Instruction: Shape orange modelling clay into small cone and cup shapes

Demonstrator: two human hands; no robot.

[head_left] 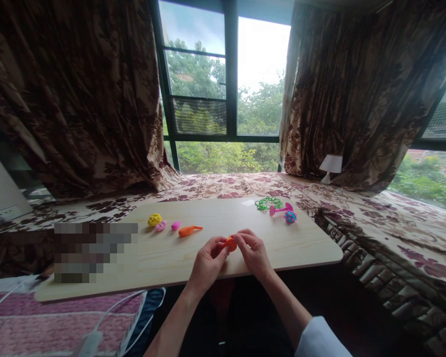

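Note:
Close to the table's front edge, my left hand and my right hand meet with fingers pinched around a small orange clay piece. It looks flattened and rounded, and the fingertips partly cover it. Beyond my left hand lies a larger orange clay shape, thick at one end and tapering to a thin tip on the right. Further left are a small pink lump, a paler pink lump and a bumpy yellow lump.
The pale wooden table carries a tangle of green strands, a pink piece with wide ends and a spiky blue-and-pink ball at the back right. A small white lamp stands on the flowered window ledge. A blurred patch covers the table's left part.

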